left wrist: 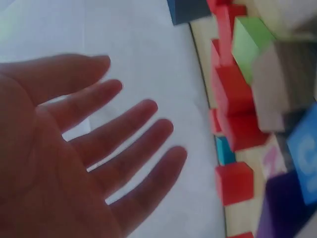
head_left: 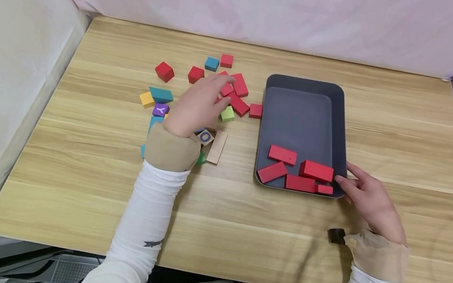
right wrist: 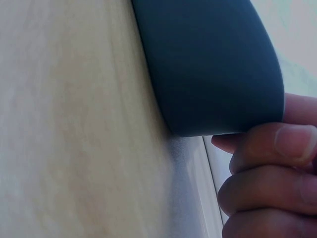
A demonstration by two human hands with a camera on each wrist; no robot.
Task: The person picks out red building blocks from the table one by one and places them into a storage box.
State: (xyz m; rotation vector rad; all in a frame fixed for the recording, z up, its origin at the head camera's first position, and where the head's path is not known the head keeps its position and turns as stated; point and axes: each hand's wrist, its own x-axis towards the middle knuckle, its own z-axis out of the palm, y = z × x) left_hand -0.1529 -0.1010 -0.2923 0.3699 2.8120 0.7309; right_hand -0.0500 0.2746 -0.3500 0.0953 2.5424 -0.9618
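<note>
My left hand [head_left: 197,107] hovers over a loose group of wooden blocks, fingers spread and holding nothing. Red blocks [head_left: 238,104] lie just past its fingertips, with a light green block [head_left: 228,113] beside them. In the left wrist view the palm [left wrist: 74,158] faces the camera, and red blocks [left wrist: 235,89] stand to its right. My right hand [head_left: 372,203] grips the near right corner of a dark grey tray [head_left: 299,118], its thumb at the rim. The right wrist view shows curled fingers [right wrist: 267,188] at the tray's corner [right wrist: 213,64]. Several red blocks [head_left: 282,154] lie at the tray's near end.
Around the left wrist are a teal block [head_left: 161,95], a yellow block [head_left: 147,99], a purple letter block [head_left: 160,110] and a plain wooden plank [head_left: 217,147]. One red block [head_left: 255,111] sits against the tray's left side. Pale sheets [head_left: 270,12] enclose the table [head_left: 85,189].
</note>
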